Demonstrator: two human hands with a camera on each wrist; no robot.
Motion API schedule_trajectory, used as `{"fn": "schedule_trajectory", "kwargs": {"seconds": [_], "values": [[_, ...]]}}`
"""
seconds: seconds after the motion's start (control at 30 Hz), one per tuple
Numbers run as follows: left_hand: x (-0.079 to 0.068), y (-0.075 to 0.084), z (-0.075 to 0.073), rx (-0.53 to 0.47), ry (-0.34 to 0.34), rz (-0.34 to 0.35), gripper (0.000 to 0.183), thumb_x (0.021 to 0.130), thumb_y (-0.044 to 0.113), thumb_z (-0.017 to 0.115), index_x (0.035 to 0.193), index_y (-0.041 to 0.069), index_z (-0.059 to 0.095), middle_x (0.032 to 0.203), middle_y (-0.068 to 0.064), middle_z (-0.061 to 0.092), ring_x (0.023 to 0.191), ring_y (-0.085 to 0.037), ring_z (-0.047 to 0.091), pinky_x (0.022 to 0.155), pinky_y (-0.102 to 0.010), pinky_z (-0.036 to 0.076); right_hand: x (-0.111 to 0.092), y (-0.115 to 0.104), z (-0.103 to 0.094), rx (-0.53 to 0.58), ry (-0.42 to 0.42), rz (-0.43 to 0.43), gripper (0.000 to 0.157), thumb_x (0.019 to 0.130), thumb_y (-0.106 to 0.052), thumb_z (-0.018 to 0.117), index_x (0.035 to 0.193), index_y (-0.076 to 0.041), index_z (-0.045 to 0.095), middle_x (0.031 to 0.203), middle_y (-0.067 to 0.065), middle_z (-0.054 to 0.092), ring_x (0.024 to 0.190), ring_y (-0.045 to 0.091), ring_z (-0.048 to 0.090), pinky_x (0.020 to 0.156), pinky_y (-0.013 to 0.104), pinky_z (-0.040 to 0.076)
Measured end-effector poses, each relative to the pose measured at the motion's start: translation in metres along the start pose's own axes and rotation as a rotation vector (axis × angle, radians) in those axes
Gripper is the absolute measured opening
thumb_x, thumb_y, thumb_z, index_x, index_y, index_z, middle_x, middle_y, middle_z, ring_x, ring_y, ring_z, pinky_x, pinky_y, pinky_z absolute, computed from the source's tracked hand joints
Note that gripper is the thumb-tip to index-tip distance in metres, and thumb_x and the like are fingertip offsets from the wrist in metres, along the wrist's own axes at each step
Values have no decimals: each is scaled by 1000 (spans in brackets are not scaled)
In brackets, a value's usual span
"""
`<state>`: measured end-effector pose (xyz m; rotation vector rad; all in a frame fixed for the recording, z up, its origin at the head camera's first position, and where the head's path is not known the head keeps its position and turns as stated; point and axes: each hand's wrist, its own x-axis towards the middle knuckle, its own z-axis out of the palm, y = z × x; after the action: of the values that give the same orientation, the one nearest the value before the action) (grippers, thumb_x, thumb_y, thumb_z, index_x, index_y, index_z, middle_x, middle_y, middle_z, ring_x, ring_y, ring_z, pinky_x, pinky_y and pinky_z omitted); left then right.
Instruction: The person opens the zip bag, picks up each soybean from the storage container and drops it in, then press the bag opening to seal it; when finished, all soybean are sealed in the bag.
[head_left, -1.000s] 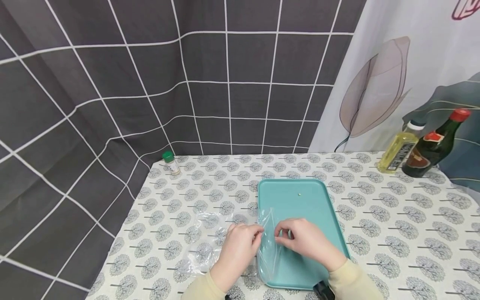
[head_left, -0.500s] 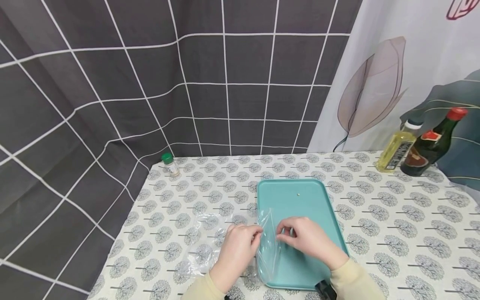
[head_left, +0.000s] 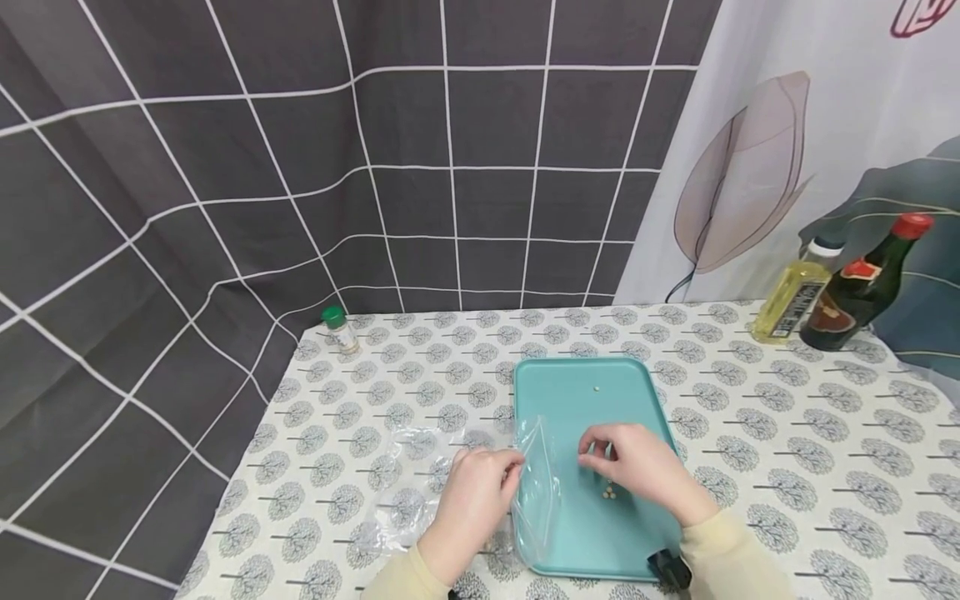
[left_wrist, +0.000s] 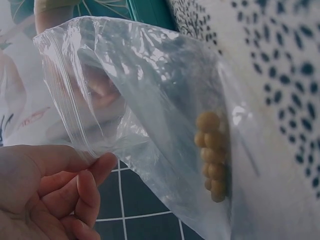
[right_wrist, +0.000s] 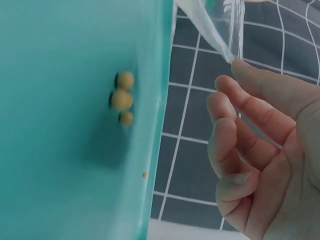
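My left hand point(head_left: 476, 492) pinches the zip edge of a clear zip bag point(left_wrist: 150, 65) between thumb and index finger. Several round tan soybeans point(left_wrist: 213, 160) lie in a row low inside the bag. The bag's mouth overlaps the left side of a teal tray point(head_left: 592, 546). Above the tray, my right hand point(head_left: 637, 468) hovers with loosely bent fingers and nothing visible between them. Beneath it, three soybeans point(right_wrist: 121, 100) sit together on the tray. One smaller pale bit point(head_left: 597, 389) lies alone toward the tray's far end.
A small green-capped shaker point(head_left: 342, 331) stands at the back left of the tree-print tablecloth point(head_left: 420, 375). At the back right are a yellow oil bottle point(head_left: 795, 300) and a dark green red-capped bottle point(head_left: 855, 292). Dark grid curtain point(head_left: 495, 200) hangs behind.
My right hand has drawn away from the bag's mouth to the right, over the tray, and the soybeans near it now show. The left hand keeps its pinch on the bag.
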<state>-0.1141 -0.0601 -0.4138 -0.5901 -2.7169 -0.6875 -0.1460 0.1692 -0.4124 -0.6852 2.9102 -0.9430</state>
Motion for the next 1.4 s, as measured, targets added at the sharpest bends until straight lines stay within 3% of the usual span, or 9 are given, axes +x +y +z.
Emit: {"fn": "schedule_trajectory", "kwargs": {"seconds": [0.4,0.83,1.4], "values": [[-1,-1,-1,5,-4,1,11,85,16,68,94,12,73,90,1,74,79,-12,67,69,-24,41,-4,15,-2,-69,-59,142,12,77,-17,76,78,-22,65,65,-12,53,58,4,46,54,23,39],[0,-1,0,12,2,-1,10,85,16,68,93,13,73,89,1,74,78,-12,67,69,-24,42,-12,22,1,-107,-153,203,19,69,-18,81,75,-22,63,60,-10,48,56,7,43,56,28,36],[3,0,1,36,5,9,10,86,17,67,93,13,73,86,2,74,75,-11,65,67,-23,38,-12,23,6,-111,-160,113,27,69,-11,79,65,-21,54,57,-11,46,54,4,41,53,22,35]]}}
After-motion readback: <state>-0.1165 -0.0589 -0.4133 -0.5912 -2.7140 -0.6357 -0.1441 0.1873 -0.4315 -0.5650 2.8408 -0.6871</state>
